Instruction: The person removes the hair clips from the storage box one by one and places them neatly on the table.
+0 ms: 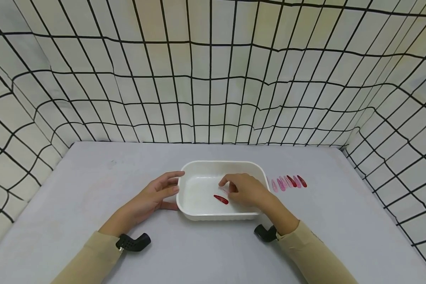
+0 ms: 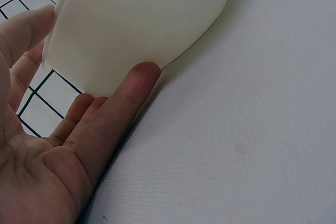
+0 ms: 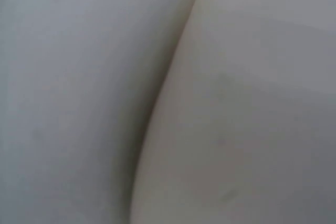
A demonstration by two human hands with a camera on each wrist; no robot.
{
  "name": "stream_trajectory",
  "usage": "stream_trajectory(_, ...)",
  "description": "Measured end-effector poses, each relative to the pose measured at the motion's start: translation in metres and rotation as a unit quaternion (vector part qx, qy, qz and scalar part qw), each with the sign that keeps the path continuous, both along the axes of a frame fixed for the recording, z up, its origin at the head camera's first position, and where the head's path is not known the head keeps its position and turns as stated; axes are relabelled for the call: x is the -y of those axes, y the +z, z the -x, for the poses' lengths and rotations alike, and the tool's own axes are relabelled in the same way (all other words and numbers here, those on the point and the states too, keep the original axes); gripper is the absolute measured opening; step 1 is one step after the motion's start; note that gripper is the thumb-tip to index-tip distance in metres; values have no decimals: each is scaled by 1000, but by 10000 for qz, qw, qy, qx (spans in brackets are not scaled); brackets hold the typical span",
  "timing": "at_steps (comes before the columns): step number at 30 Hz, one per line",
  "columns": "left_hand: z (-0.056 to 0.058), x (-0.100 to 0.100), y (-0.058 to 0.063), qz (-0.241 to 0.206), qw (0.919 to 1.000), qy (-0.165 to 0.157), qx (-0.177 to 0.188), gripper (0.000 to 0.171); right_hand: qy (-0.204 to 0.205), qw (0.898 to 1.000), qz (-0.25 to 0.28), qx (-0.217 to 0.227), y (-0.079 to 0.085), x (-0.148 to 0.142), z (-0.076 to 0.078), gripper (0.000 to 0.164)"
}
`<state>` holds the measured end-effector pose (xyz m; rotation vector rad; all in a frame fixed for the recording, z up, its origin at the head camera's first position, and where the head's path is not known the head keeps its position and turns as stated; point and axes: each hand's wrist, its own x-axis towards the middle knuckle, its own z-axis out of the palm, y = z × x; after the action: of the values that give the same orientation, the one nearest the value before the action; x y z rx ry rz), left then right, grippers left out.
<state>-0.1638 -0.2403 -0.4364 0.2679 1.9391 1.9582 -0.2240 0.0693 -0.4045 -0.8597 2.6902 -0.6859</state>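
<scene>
A white rectangular tray stands on the table, with a red hair clip lying in it. My left hand is at the tray's left end, its extended fingers touching the rim and outer wall. In the left wrist view, fingertips rest against the tray's underside edge. Over the inside of the tray, my right hand has bent fingers, and a pale pink hair clip shows between index finger and thumb. The right wrist view shows blurred pale surfaces and no fingers.
Right of the tray, several pink and red hair clips lie in a slanted row on the white table. A black wire grid against pale cloth encloses the table's back and sides. Black wrist mounts stick out from both wrists.
</scene>
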Motion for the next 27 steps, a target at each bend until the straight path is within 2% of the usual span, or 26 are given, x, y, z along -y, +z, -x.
stream_trajectory(5,0,1,0,-44,10000,-30,-7,54,-99,9999,95,61,4,-1,1,35)
stream_trajectory(14,0,2,0,-37,10000,-51,-15,54,100,9984,558,-28,15,-11,3,35)
stream_trajectory(27,-1,1,0,3,10000,-33,5,54,-185,9952,954,95,36,-29,6,33)
